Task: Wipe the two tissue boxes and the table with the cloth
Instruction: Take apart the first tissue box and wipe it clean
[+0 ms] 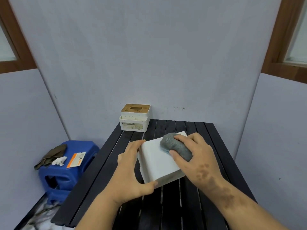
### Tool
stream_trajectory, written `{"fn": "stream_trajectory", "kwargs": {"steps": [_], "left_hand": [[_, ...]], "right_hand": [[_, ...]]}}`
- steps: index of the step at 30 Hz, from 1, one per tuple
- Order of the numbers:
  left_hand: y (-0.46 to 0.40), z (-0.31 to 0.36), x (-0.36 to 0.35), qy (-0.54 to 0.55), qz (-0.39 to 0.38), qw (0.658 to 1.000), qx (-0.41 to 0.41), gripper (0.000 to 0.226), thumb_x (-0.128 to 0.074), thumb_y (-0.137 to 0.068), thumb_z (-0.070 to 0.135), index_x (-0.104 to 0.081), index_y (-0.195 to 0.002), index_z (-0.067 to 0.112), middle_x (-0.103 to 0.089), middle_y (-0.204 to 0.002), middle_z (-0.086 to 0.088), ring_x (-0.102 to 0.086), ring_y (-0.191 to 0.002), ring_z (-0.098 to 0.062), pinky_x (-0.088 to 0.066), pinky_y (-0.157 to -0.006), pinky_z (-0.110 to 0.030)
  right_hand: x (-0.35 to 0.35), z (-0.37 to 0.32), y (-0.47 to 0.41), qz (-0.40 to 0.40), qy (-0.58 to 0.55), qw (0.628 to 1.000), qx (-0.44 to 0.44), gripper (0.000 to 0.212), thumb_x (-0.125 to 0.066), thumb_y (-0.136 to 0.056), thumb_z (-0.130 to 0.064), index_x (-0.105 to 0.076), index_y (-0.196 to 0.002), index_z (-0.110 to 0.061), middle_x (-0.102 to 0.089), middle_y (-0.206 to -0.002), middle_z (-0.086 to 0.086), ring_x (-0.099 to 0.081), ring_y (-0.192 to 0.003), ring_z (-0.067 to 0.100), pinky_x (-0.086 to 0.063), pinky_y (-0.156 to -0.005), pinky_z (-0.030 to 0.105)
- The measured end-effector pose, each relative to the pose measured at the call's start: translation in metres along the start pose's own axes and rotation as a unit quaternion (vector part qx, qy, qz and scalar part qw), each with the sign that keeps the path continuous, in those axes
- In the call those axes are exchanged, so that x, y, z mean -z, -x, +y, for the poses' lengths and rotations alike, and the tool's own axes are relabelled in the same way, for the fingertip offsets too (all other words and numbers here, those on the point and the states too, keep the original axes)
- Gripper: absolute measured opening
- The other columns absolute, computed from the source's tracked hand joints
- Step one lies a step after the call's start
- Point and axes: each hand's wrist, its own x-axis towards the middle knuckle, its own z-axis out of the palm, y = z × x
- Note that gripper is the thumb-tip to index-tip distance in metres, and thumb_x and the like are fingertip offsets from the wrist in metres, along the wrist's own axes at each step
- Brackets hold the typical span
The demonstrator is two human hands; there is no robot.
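Slatted black table (167,205) stands against pale grey walls (149,55).

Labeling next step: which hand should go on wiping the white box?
Right. The right hand already presses the grey cloth on the white box; the left hand grips its side, steadying it.

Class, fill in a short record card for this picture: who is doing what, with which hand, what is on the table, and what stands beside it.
Activity: wiping a white tissue box with a grey cloth
Right hand: grips the cloth, pressing it on the box's upturned face
Left hand: holds the box's left side, thumb at the near corner
Second tissue box: wooden lid, speckled, at the table's far left corner, untouched
Table: dark, slatted
Beside the table: blue stool on the left, carrying a dark rag, crumpled tissue and an orange packet
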Motion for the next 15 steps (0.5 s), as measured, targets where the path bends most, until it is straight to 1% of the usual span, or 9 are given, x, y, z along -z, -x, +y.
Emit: {"fn": "stream_trajectory", "kwargs": {"steps": [3,5,6,8,10,12,13,14,15], "left_hand": [[0.0,0.001,-0.002,0.0,0.01,1.0,0.015,0.1,-0.085,-0.055,0.047,-0.024,-0.134,0.057,-0.038,-0.137,0.026,-0.04,-0.128,-0.013,-0.034,-0.095,-0.019],[0.001,0.002,-0.004,-0.004,0.017,1.0,0.019,0.099,-0.083,-0.054,0.049,-0.023,-0.133,0.057,-0.037,-0.135,0.029,-0.04,-0.127,-0.01,-0.032,-0.092,-0.017],[0.001,0.003,-0.005,-0.01,0.018,1.0,0.021,0.099,-0.082,-0.053,0.05,-0.023,-0.133,0.056,-0.037,-0.133,0.03,-0.04,-0.126,-0.01,-0.032,-0.09,-0.016],[-0.002,0.001,-0.005,-0.011,0.024,0.999,0.02,0.098,-0.081,-0.052,0.051,-0.026,-0.133,0.052,-0.038,-0.132,0.029,-0.041,-0.123,-0.009,-0.034,-0.088,-0.016],[-0.004,-0.002,-0.006,-0.006,0.039,0.999,0.019,0.095,-0.081,-0.052,0.051,-0.032,-0.133,0.048,-0.044,-0.132,0.023,-0.047,-0.119,-0.014,-0.042,-0.088,-0.022],[-0.007,-0.005,-0.006,-0.005,0.045,0.999,0.021,0.093,-0.08,-0.051,0.05,-0.035,-0.132,0.046,-0.047,-0.13,0.02,-0.05,-0.117,-0.018,-0.047,-0.088,-0.027],[-0.007,-0.005,-0.006,-0.006,0.041,0.999,0.023,0.093,-0.08,-0.05,0.051,-0.034,-0.131,0.047,-0.046,-0.13,0.022,-0.049,-0.118,-0.017,-0.045,-0.087,-0.024],[-0.008,-0.005,-0.005,-0.011,0.036,0.999,0.027,0.094,-0.079,-0.049,0.053,-0.032,-0.13,0.049,-0.043,-0.129,0.026,-0.046,-0.119,-0.014,-0.04,-0.085,-0.019],[-0.008,-0.005,-0.004,-0.017,0.031,0.999,0.033,0.095,-0.079,-0.048,0.054,-0.03,-0.13,0.051,-0.04,-0.128,0.03,-0.043,-0.119,-0.012,-0.036,-0.082,-0.016]], "right_hand": [[0.007,0.014,-0.006,0.01,0.003,0.999,-0.05,0.044,-0.067,-0.082,-0.053,-0.062,-0.124,-0.04,-0.049,-0.102,-0.019,-0.059,-0.096,0.012,-0.052,-0.093,0.043],[0.008,0.016,-0.006,0.021,0.013,0.995,-0.094,0.045,-0.068,-0.084,-0.05,-0.062,-0.126,-0.036,-0.049,-0.104,-0.017,-0.058,-0.097,0.016,-0.053,-0.092,0.042],[0.005,0.011,-0.004,0.031,0.029,0.995,-0.093,0.044,-0.067,-0.085,-0.048,-0.062,-0.126,-0.034,-0.049,-0.104,-0.014,-0.058,-0.096,0.017,-0.054,-0.09,0.043],[-0.007,-0.011,0.006,0.041,0.043,0.998,-0.026,0.044,-0.063,-0.084,-0.048,-0.063,-0.124,-0.03,-0.05,-0.102,-0.01,-0.059,-0.09,0.015,-0.055,-0.083,0.042],[-0.017,-0.034,0.016,-0.008,0.033,0.997,0.069,0.044,-0.062,-0.082,-0.048,-0.063,-0.121,-0.029,-0.053,-0.099,-0.009,-0.059,-0.085,0.012,-0.054,-0.074,0.039],[-0.018,-0.033,0.017,-0.046,0.056,0.988,0.136,0.042,-0.064,-0.082,-0.048,-0.063,-0.12,-0.032,-0.055,-0.098,-0.01,-0.059,-0.082,0.01,-0.052,-0.07,0.039],[-0.013,-0.024,0.013,-0.041,0.059,0.988,0.134,0.041,-0.065,-0.082,-0.048,-0.064,-0.12,-0.033,-0.056,-0.098,-0.012,-0.059,-0.083,0.009,-0.052,-0.07,0.039],[-0.007,-0.011,0.008,-0.022,0.048,0.993,0.103,0.04,-0.066,-0.082,-0.047,-0.065,-0.119,-0.033,-0.055,-0.098,-0.014,-0.06,-0.084,0.007,-0.053,-0.073,0.04],[0.002,0.002,0.002,0.003,0.03,0.999,0.045,0.037,-0.068,-0.083,-0.045,-0.066,-0.119,-0.035,-0.054,-0.098,-0.016,-0.06,-0.086,0.007,-0.054,-0.076,0.039]]}}
